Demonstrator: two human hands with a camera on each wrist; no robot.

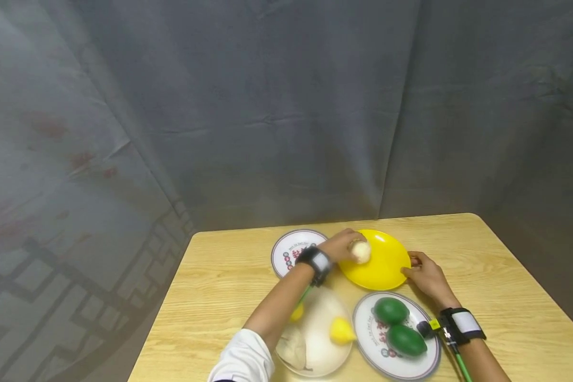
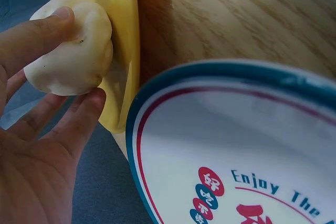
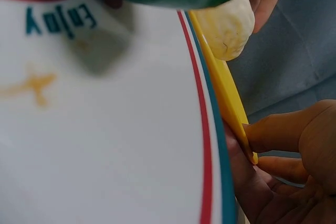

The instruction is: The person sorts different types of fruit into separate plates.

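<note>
My left hand [image 1: 338,246] holds a cream-white lobed garlic bulb [image 1: 361,252] over the left part of a yellow plate [image 1: 387,260]. In the left wrist view the thumb lies on one face of the bulb [image 2: 84,51] and the fingertips support it from beneath. Whether the bulb touches the plate I cannot tell. My right hand [image 1: 428,278] pinches the plate's right rim between thumb and fingers, which the right wrist view shows at the yellow edge [image 3: 233,98]. Part of the bulb [image 3: 228,27] also appears there.
Two green oval fruits [image 1: 406,340] lie on a printed white plate [image 1: 370,350] in front. Left of it, a pale round dish [image 1: 322,366] bears a yellow pointed fruit [image 1: 341,331], another yellow piece and a whitish item. Another printed plate [image 1: 284,249] stands behind my left wrist.
</note>
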